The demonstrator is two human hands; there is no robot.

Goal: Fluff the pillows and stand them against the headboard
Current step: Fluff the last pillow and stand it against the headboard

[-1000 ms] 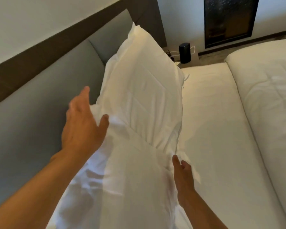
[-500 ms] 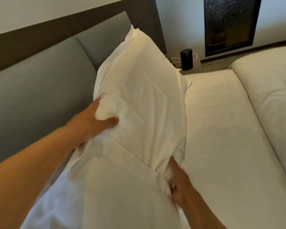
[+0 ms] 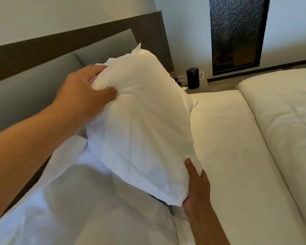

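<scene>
While both hands grip it, the plump white fabric pillow (image 3: 141, 124) sits mid-frame, just right of the grey padded headboard (image 3: 25, 92).
Open room: bare white mattress sheet (image 3: 228, 147) at centre right; folded white duvet (image 3: 281, 121) along the right edge.
Lower left: second white pillow (image 3: 88, 209) lies beneath the held one.
Left hand (image 3: 81, 92): clenched on the pillow's upper left edge, thumb pressed into the front.
Right hand (image 3: 196, 190): grasping the lower right corner, thumb up the side.
Long axis: lower right to upper centre, top corner toward the headboard.
</scene>
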